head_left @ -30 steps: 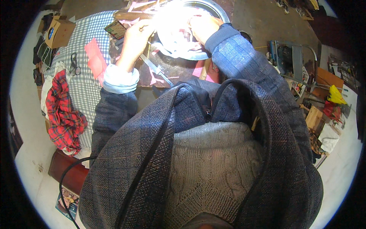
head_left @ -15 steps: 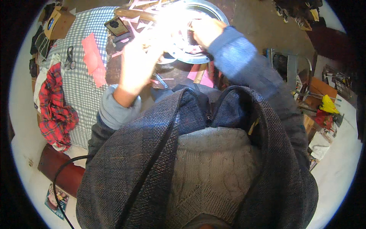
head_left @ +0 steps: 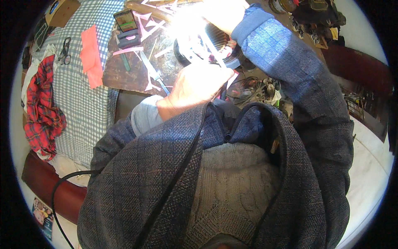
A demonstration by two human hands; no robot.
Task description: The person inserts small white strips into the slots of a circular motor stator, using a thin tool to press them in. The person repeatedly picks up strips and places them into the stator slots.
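Observation:
A round metal housing (head_left: 234, 64), apparently a motor stator with slots and coppery lines on its inner wall, sits at the table's front edge. Strong glare washes out its middle. My left hand (head_left: 192, 83) is closed at its near side, knuckles up; its grip is hidden. Past the far right rim reaches my right hand (head_left: 226, 14), its fingers lost in the glare. A narrow pale strip (head_left: 213, 50) slants across the housing, its lower end meeting my left hand. Left of that hand lie scissors (head_left: 155, 74) among pink paper scraps (head_left: 157, 27).
The dark wooden table (head_left: 134, 79) also bears a small black open case (head_left: 128, 37) and a wooden rod (head_left: 151, 11). At left, checked cloth (head_left: 83, 112) holds pink paper (head_left: 92, 56), glasses (head_left: 65, 52) and a red plaid garment (head_left: 43, 108). Tangled wire (head_left: 253, 89) lies right.
My left hand has moved from the housing's left side to its near edge. My right hand has shifted up and away. The whole view has shifted, showing more of the table at left.

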